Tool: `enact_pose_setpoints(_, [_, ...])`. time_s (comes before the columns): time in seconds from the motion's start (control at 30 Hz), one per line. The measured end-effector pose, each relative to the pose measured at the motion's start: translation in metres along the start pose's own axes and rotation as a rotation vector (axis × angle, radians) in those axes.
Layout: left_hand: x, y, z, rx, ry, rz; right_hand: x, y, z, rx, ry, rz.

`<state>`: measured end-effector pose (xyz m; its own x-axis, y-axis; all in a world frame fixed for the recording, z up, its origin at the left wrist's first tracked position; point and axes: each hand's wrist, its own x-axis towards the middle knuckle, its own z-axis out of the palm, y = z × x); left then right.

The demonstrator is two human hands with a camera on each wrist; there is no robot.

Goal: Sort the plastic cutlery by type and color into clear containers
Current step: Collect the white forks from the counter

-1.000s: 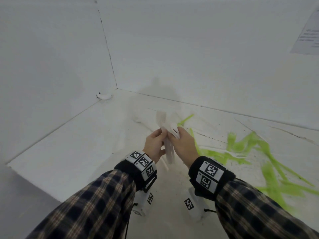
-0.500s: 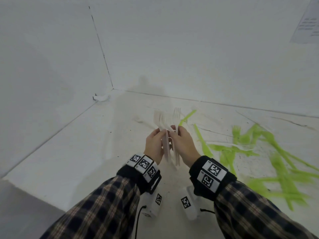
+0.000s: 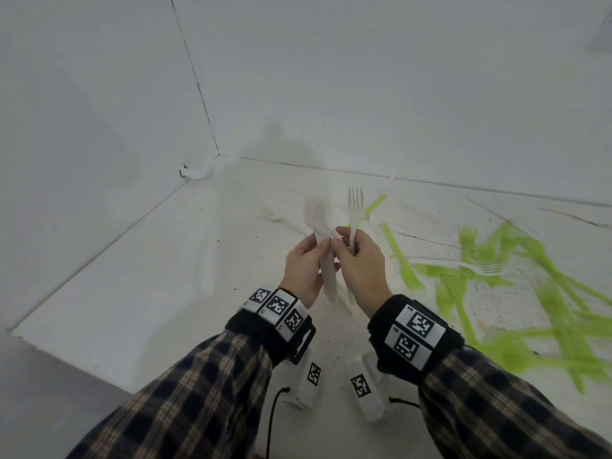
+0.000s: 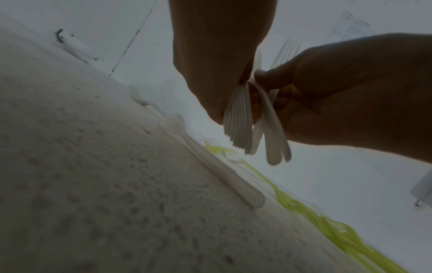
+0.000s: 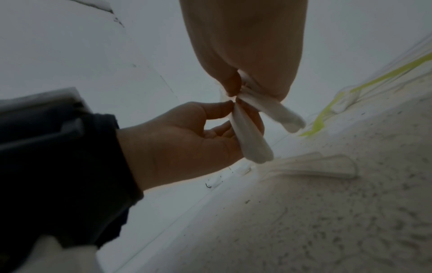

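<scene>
White forks (image 3: 319, 223) sit bunched in the left hand (image 3: 303, 270) — right hand (image 3: 362, 270) pinches a single fork (image 3: 355, 207) beside them.

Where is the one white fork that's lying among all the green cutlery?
In the head view the white fork lies on the white table, right of the right hand, across the near edge of the green cutlery, tines pointing right.

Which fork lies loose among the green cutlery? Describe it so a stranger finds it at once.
Start at the white table and go to the scatter of green cutlery on its right side, right of both hands. Across the near-left part of that scatter lies one white fork, tines pointing right. It is the only white piece resting on the green ones.
</scene>
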<state>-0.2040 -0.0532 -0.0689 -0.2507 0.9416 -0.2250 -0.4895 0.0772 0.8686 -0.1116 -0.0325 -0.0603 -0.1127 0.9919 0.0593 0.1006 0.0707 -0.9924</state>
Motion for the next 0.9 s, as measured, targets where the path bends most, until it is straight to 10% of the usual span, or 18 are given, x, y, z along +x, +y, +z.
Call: enact_pose_setpoints(0.9, [0.0036,-0.0017,-0.0035,-0.068,0.049,-0.027,0.0058,-0.0011,0.0076,-0.015,-0.010,0.105])
